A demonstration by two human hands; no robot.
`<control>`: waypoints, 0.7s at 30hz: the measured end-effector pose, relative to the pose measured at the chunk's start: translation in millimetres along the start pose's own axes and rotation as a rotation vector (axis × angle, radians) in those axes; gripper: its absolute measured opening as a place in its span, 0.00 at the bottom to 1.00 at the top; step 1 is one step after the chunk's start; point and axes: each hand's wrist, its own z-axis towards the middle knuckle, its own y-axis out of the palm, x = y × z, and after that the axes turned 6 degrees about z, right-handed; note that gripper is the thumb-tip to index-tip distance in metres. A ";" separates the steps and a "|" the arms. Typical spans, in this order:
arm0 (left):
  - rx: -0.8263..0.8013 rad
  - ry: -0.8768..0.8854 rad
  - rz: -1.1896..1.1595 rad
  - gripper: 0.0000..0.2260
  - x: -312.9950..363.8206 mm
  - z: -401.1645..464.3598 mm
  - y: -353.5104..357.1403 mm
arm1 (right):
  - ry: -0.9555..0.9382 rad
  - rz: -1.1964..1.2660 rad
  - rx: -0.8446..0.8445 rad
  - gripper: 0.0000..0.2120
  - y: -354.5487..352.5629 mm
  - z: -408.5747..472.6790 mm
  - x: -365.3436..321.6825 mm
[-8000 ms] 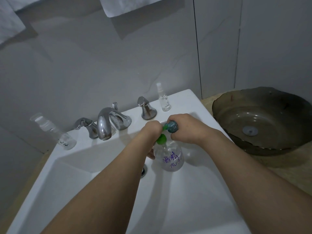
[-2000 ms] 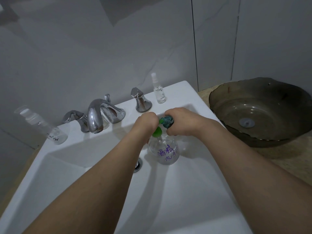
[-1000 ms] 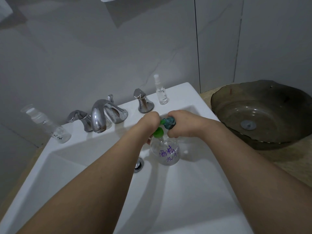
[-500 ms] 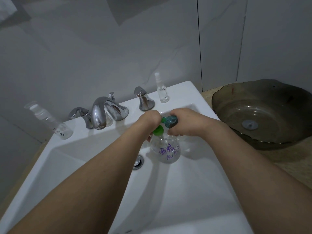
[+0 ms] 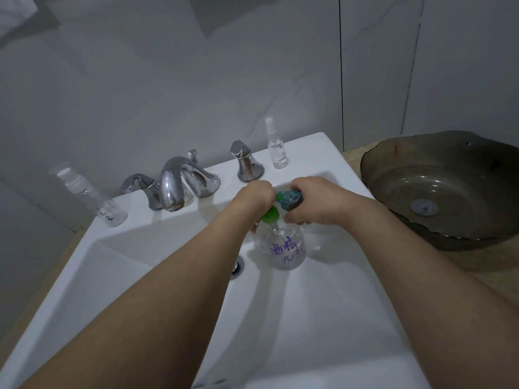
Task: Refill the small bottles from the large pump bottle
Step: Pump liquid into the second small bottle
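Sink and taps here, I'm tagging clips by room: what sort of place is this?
Most likely a bathroom: a white basin with a chrome faucet, a tiled wall, and a second glass vessel basin alongside.

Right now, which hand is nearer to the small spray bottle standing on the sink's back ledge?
Right. The right hand lies just below the small spray bottle; the left hand is further off, leftward, by the tap handle.

Purple handwriting "酒精" on clear pump bottle [image 5: 283,248], second line unreadable
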 end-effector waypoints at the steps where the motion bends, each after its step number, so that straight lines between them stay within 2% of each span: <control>1: 0.013 0.010 -0.019 0.15 -1.1 2.3 2.4 | 0.002 -0.010 -0.003 0.15 0.2 0.1 0.0; 5: 0.064 0.030 -0.049 0.13 -6.4 6.2 6.7 | -0.001 -0.035 -0.004 0.13 1.0 1.0 1.0; 9: 0.041 0.010 -0.019 0.09 -4.0 2.1 4.1 | -0.003 -0.030 -0.003 0.13 1.9 2.0 2.0; 12: -0.030 -0.057 -0.086 0.12 -4.5 1.3 -0.3 | -0.001 -0.019 0.003 0.13 2.3 0.8 2.2; 16: -0.225 -0.168 -0.183 0.22 -8.4 2.3 -13.8 | -0.005 -0.022 0.031 0.13 1.5 -2.1 1.6; 21: -0.240 -0.183 -0.148 0.22 -8.3 10.1 -14.0 | -0.005 -0.040 0.055 0.16 1.9 -5.6 1.1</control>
